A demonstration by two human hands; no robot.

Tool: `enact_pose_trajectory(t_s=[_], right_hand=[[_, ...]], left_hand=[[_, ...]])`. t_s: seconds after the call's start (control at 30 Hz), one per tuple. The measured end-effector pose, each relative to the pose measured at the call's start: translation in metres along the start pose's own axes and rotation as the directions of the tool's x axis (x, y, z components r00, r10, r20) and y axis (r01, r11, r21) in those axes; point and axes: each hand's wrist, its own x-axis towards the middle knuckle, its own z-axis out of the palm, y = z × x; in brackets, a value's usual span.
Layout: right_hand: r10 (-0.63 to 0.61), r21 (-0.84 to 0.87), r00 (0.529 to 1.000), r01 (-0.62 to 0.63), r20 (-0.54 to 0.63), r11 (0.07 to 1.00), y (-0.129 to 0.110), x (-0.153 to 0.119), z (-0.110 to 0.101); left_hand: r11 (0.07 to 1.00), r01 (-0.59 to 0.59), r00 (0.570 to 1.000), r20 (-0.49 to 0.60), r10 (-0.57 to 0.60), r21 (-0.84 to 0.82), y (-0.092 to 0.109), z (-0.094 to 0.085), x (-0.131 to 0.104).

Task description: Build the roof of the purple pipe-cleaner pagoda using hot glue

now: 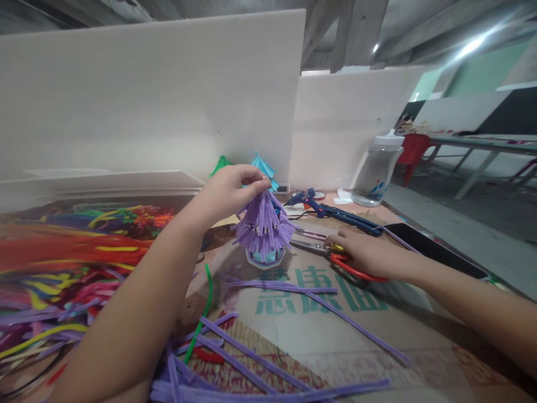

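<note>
My left hand [235,193] pinches the tip of a purple pipe-cleaner pagoda [264,229], which has tiered, fringed roofs and stands upright on a pale base. At the right, my right hand [361,252] is closed on a pair of scissors [319,247] with red handles, low over the cardboard. The blades point left toward the pagoda, and part of the handles is hidden under my fingers. Loose purple pipe cleaners [289,286] lie in front of the pagoda. A green pipe cleaner [205,310] rests to their left.
Bundles of coloured pipe cleaners [75,249] cover the left side. Behind are a blue-topped model [262,163], a blue glue gun [308,200] and a water bottle [375,170]. A dark utility knife [352,220] and a black phone-like slab [432,249] lie at right.
</note>
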Motion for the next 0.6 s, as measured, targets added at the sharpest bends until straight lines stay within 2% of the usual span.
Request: enact_pose_trajectory(t_s=[0.1, 0.2, 0.27, 0.4, 0.5, 0.6], right_hand=[[0.037, 0.143, 0.994, -0.052, 0.107, 0.988, -0.002, 0.002, -0.011], [0.021, 0.253, 0.966, -0.088, 0.258, 0.963, 0.005, -0.001, -0.036], [0.006, 0.268, 0.966, -0.078, 0.258, 0.96, 0.013, -0.007, -0.056], [0.039, 0.299, 0.987, -0.085, 0.156, 0.951, 0.025, -0.025, -0.086], [-0.025, 0.304, 0.985, -0.027, 0.168, 0.952, 0.021, -0.033, -0.092], [-0.067, 0.246, 0.976, 0.015, 0.205, 0.969, 0.006, -0.032, -0.088]], left_hand=[[1.0, -0.001, 1.0, 0.007, 0.001, -0.014, -0.003, -0.001, 0.001], [1.0, 0.01, 1.0, 0.006, -0.01, -0.027, -0.007, -0.001, 0.002], [0.999, 0.017, 1.0, 0.006, -0.017, -0.033, -0.008, -0.001, 0.002], [1.0, -0.012, 1.0, -0.003, 0.012, -0.024, -0.006, 0.002, 0.003], [0.995, -0.1, 0.995, -0.018, 0.099, -0.016, 0.001, 0.005, 0.003], [0.988, -0.154, 0.988, -0.028, 0.153, -0.02, 0.008, 0.009, 0.002]])
